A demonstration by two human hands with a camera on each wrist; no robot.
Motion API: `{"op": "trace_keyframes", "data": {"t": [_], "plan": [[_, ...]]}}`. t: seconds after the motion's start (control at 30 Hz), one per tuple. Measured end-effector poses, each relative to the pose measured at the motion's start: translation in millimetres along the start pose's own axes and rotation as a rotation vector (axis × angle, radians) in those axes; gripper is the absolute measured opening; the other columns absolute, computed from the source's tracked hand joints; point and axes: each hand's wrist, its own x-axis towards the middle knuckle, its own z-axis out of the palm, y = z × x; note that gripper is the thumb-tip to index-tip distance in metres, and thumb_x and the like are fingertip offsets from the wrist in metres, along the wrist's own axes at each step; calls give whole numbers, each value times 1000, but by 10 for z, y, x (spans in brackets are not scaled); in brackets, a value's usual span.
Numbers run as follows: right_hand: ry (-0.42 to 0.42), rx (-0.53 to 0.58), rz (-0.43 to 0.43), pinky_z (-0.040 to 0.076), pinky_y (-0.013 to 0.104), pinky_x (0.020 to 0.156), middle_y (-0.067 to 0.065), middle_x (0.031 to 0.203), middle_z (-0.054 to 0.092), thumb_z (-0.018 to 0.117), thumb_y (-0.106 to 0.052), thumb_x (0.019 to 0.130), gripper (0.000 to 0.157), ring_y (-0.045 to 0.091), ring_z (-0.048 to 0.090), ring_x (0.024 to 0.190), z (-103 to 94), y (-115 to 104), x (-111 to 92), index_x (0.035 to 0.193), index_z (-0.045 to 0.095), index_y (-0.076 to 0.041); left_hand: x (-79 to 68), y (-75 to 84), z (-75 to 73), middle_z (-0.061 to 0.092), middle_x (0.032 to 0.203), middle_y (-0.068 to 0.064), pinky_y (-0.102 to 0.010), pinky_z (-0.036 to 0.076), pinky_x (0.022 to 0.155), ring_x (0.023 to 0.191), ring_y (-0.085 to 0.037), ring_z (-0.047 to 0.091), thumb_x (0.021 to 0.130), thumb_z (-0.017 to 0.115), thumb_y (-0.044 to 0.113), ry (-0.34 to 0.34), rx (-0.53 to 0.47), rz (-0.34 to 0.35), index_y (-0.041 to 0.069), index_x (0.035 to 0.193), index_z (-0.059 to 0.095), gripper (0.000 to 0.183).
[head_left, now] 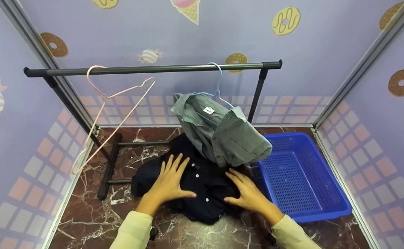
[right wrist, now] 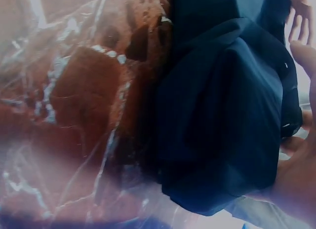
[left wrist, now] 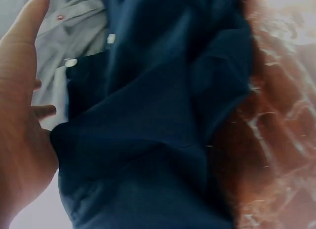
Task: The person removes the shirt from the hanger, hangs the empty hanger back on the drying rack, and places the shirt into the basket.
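A white label [head_left: 208, 110], too small to read, sits in the grey-green shirt [head_left: 241, 143] hanging at 12 o'clock, beyond the dark shirt [head_left: 205, 188] on the marbled surface [head_left: 91, 214]. Your left hand [head_left: 169, 181] and right hand [head_left: 248, 194] flank that dark shirt at 9 and 3 o'clock, each grip loose, fingers straight and spread. A blue basket [head_left: 326, 214] stands farther out at 3 o'clock.

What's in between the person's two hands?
A dark, crumpled shirt lies between the left hand and the right hand; the head view shows it.
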Motion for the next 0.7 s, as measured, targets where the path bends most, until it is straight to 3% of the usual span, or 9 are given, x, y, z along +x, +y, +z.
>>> {"op": "trace_keyframes", "data": {"t": [0.2, 0.5, 0.6, 0.7], "plan": [[-73, -12, 13, 44, 64, 110, 18, 162, 40, 81, -61, 81, 99, 47, 47, 140, 54, 63, -76, 157, 43, -10, -34, -56, 200, 15, 172, -19, -79, 18, 117, 155, -53, 11, 54, 84, 80, -79, -11, -37, 15, 166, 22, 143], [-132, 21, 81, 44, 64, 110, 21, 163, 36, 92, -52, 69, 113, 49, 47, 137, 90, 93, -23, 159, 39, -9, -82, -170, 415, 17, 171, -22, -81, 26, 113, 153, -58, 14, 46, 92, 73, -88, 1, -40, 16, 165, 26, 148], [-92, 16, 122, 42, 67, 109, 23, 161, 40, 89, -53, 73, 107, 52, 47, 136, 117, 78, -16, 157, 41, -7, -78, -185, 462, 16, 171, -22, -80, 26, 113, 153, -58, 14, 46, 94, 70, -99, -7, -42, 16, 165, 25, 147], [-37, 18, 207, 37, 74, 110, 22, 160, 41, 78, -55, 85, 92, 57, 42, 138, 157, 60, -9, 156, 44, -7, -58, -199, 501, 17, 171, -21, -80, 25, 113, 153, -58, 14, 48, 94, 69, -106, -17, -48, 16, 165, 25, 145]]}}
